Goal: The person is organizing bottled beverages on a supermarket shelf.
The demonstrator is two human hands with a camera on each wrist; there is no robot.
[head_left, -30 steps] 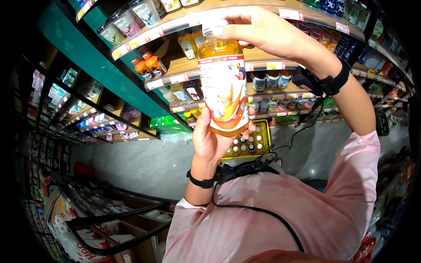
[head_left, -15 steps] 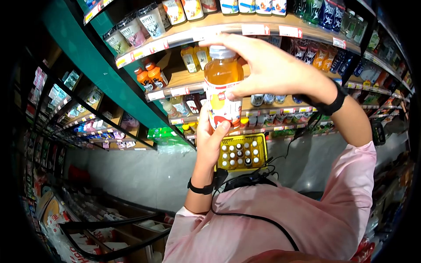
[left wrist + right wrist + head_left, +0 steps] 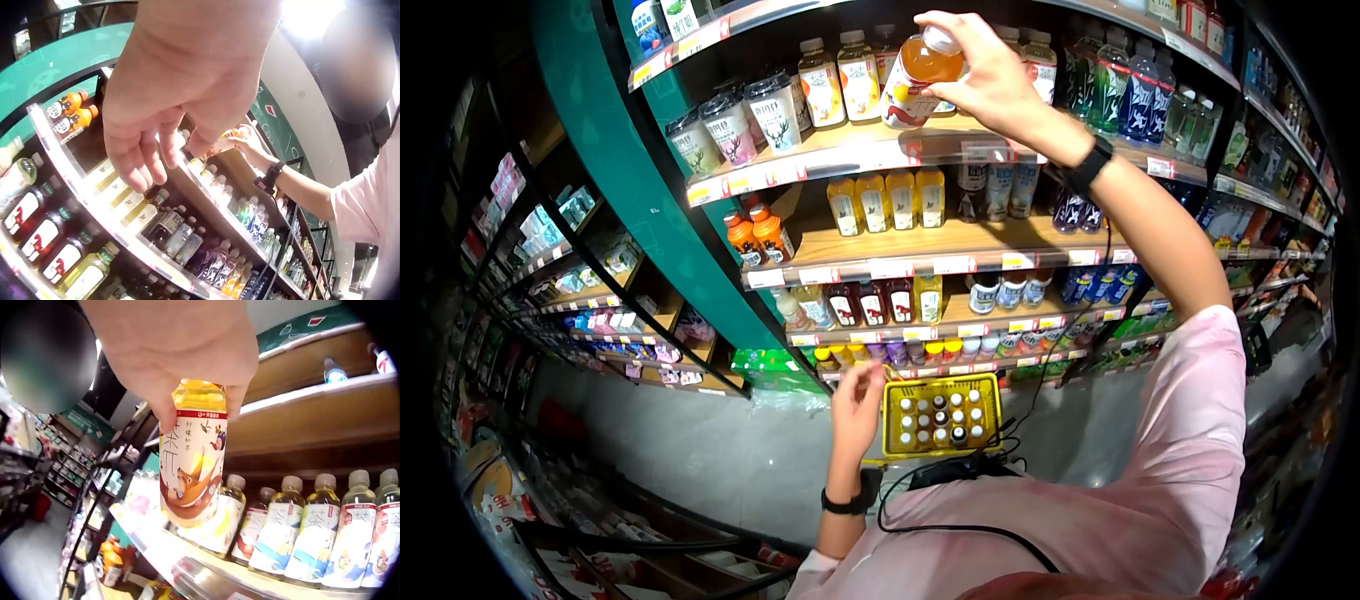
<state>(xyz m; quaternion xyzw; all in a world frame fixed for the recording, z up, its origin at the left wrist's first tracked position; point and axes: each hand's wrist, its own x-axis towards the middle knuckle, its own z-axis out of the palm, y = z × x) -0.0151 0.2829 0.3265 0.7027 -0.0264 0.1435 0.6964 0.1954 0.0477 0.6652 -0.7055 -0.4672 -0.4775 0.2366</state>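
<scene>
My right hand [image 3: 995,85] grips a bottle of amber drink [image 3: 908,95] near its cap, tilted at the upper shelf. In the right wrist view the fingers of the right hand [image 3: 181,356] pinch the upper part of the bottle [image 3: 192,465], whose label shows a fox-like animal; similar bottles [image 3: 278,528] stand beside it on the shelf. My left hand [image 3: 858,395] is low, near the yellow basket [image 3: 887,425], holding nothing. Seen from the left wrist, the left hand [image 3: 181,94] has loosely bent fingers with nothing between them.
Several bottles with mostly white caps [image 3: 941,418] fill the basket on the floor. Cups [image 3: 772,112] stand left of the held bottle. Yellow juice bottles [image 3: 872,203] line the shelf below. A black cable [image 3: 1040,385] hangs between the right arm and the waist.
My left hand has let go of the bottle and dropped toward the basket. The right hand has carried the bottle up to the upper shelf, and the view has shifted, showing more of the shelves.
</scene>
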